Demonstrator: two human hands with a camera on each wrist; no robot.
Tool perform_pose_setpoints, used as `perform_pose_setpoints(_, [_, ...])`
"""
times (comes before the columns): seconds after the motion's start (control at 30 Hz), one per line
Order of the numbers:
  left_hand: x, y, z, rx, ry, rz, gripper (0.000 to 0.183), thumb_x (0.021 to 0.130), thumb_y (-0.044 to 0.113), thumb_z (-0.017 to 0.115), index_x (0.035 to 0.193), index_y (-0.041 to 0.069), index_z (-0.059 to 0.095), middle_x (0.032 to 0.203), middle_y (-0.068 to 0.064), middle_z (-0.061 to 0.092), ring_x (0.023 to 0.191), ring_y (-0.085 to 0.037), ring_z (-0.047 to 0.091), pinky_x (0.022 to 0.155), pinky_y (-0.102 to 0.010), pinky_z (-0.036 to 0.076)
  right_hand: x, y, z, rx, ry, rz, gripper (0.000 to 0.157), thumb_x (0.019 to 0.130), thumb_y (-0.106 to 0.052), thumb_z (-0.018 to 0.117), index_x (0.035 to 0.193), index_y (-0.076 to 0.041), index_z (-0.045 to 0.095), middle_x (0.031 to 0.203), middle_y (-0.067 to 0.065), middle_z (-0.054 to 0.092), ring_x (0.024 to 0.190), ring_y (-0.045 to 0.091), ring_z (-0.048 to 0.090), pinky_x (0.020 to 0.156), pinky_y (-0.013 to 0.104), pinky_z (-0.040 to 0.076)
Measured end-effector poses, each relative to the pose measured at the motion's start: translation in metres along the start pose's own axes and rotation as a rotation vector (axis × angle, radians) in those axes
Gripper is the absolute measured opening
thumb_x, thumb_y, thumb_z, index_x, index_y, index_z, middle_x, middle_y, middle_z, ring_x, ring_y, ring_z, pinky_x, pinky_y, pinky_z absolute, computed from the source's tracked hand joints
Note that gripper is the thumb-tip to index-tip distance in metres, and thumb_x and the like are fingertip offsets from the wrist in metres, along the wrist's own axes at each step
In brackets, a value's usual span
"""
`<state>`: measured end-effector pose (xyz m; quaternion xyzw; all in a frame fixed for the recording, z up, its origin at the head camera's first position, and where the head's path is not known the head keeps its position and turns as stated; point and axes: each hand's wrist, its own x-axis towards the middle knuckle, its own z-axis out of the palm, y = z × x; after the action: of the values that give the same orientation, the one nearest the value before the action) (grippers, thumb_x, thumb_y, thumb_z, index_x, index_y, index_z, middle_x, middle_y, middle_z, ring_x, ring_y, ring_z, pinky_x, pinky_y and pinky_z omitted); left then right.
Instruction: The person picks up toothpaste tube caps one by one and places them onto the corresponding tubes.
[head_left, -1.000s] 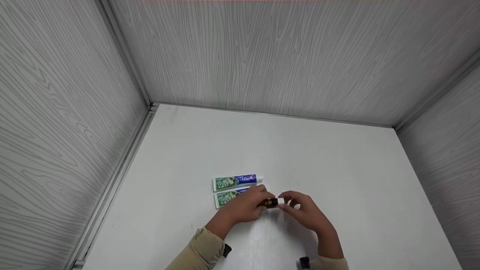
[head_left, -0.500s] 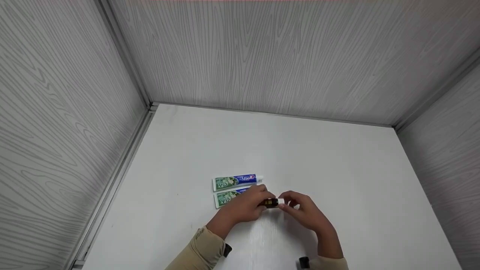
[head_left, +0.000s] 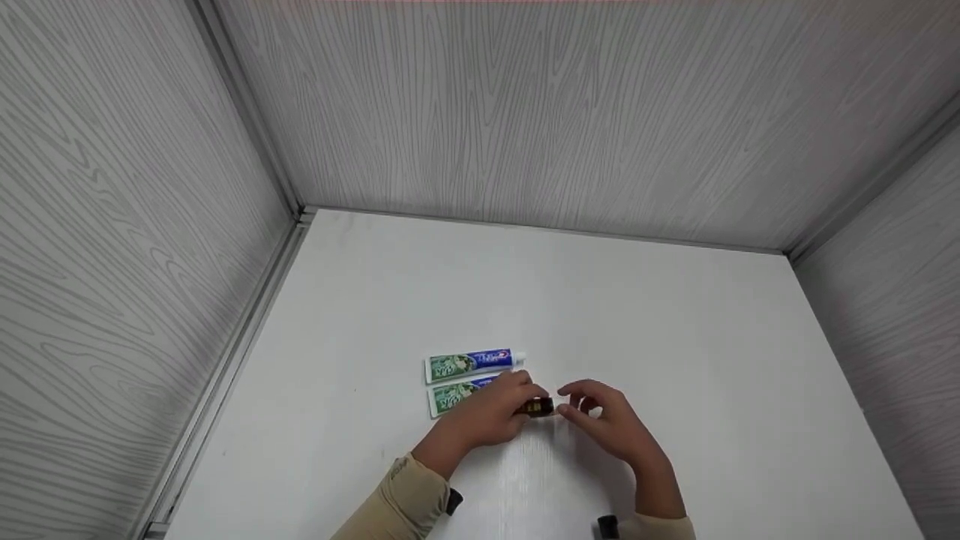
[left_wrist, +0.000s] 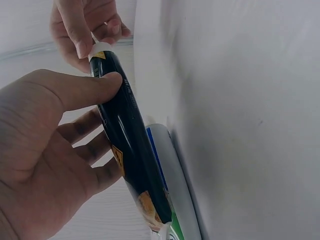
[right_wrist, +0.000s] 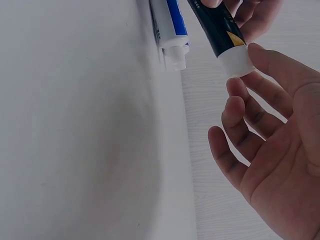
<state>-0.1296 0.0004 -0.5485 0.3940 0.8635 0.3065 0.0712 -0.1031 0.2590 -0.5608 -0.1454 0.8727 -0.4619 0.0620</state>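
Observation:
My left hand (head_left: 491,411) grips a dark toothpaste tube (left_wrist: 127,120) with orange-yellow patches, its thumb laid along the upper side. The tube slants over the table, its capped end toward my right hand (head_left: 607,420). At that end is a white cap (right_wrist: 235,62), seated on the tube; the thumb and forefinger of my right hand pinch it while the other fingers curl loosely below. In the head view the left hand hides most of the tube. A green and blue toothpaste tube (head_left: 450,396) lies partly behind the left hand.
A second green and blue toothpaste tube (head_left: 469,364) lies just beyond the first, white cap to the right. Both rest on the white table (head_left: 637,315), which grey wood-grain panels (head_left: 487,112) enclose at the back and sides.
Both hands stay nearly in place. The right fingertips have shifted slightly at the cap, and the cap stands out less in the head view than before.

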Motion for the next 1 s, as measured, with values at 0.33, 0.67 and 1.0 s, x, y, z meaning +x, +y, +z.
perform_pose_setpoints(0.33, [-0.002,-0.006,0.001,0.013,-0.005,-0.025,0.037,0.099,0.002,0.065,0.134,0.014,0.071,0.116,-0.002,0.066,0.103,-0.014,0.058,0.097,-0.032,0.053,0.001,0.001,-0.001,-0.005,0.019,0.004,0.032,0.101,-0.03,0.075,0.124,-0.008,0.074,0.102,-0.005,0.071,0.093,0.012,0.064,0.087,0.03,0.056])
perform_pose_setpoints(0.67, [0.0,-0.01,0.002,0.052,-0.021,-0.045,0.037,0.099,0.004,0.067,0.133,0.016,0.071,0.115,-0.002,0.066,0.1,-0.013,0.057,0.094,-0.032,0.054,0.001,-0.001,-0.002,0.016,0.023,0.007,0.035,0.101,-0.03,0.075,0.128,-0.007,0.072,0.105,-0.004,0.071,0.092,0.012,0.065,0.087,0.03,0.055])
perform_pose_setpoints(1.0, [0.001,-0.012,0.008,0.061,-0.034,-0.044,0.041,0.093,0.002,0.073,0.131,0.015,0.073,0.113,0.0,0.066,0.1,-0.012,0.058,0.094,-0.032,0.054,-0.001,0.0,-0.001,0.018,0.021,0.008,0.034,0.101,-0.031,0.075,0.125,-0.007,0.073,0.104,-0.005,0.071,0.094,0.012,0.065,0.088,0.03,0.055])
